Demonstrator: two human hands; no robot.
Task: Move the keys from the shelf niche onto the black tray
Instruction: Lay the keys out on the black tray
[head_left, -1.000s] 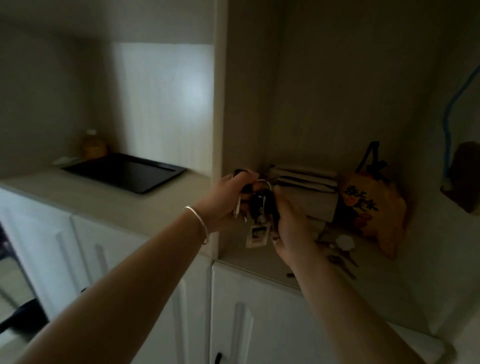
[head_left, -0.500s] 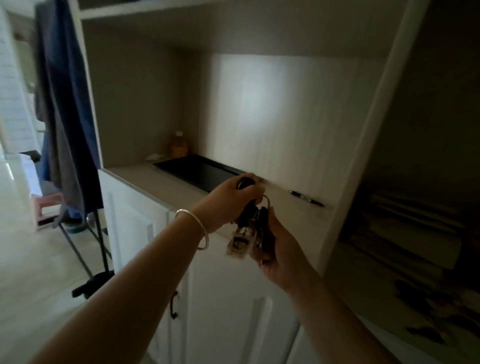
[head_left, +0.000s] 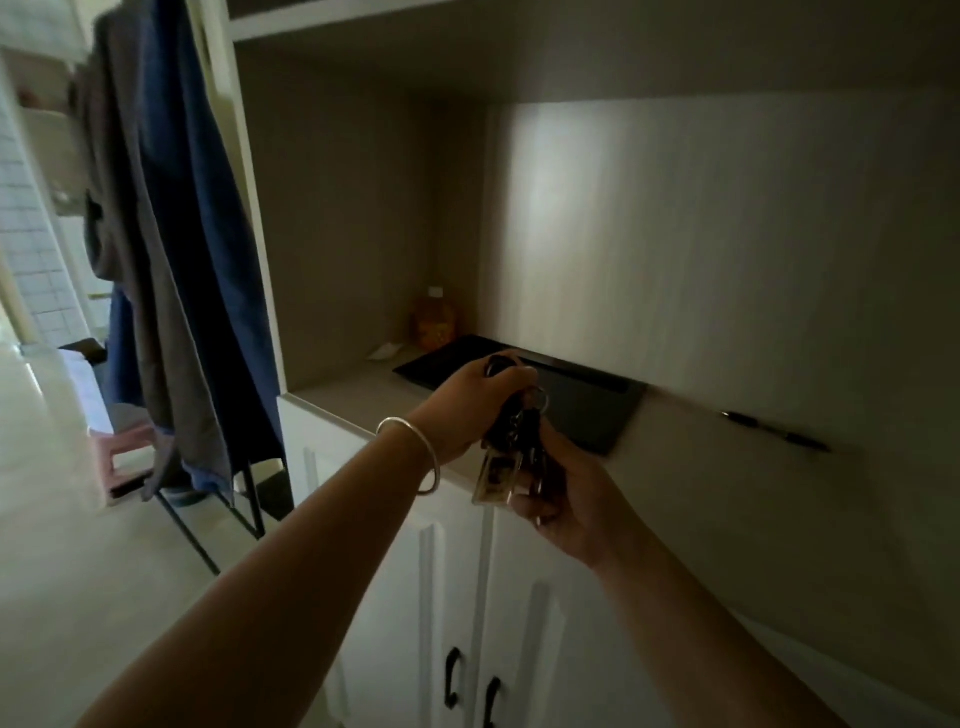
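A dark bunch of keys (head_left: 511, 441) with a clear rectangular tag hangs between both hands, in the air over the front edge of the counter. My left hand (head_left: 470, 402), with a silver bangle at the wrist, pinches the top of the bunch. My right hand (head_left: 569, 491) cups the keys from below and to the right. The black tray (head_left: 582, 405) lies flat on the counter just behind the hands, against the back wall; its near part is hidden by my left hand.
An orange jar (head_left: 434, 319) and a scrap of white paper (head_left: 384, 353) sit in the back left corner beside the tray. A black pen (head_left: 774, 432) lies to the right. White cabinet doors (head_left: 519, 623) are below. Clothes (head_left: 171, 260) hang on a rack at left.
The view has swung left, away from the shelf niche, which is out of sight now. Both hands have carried the keys out of the niche towards the tray.
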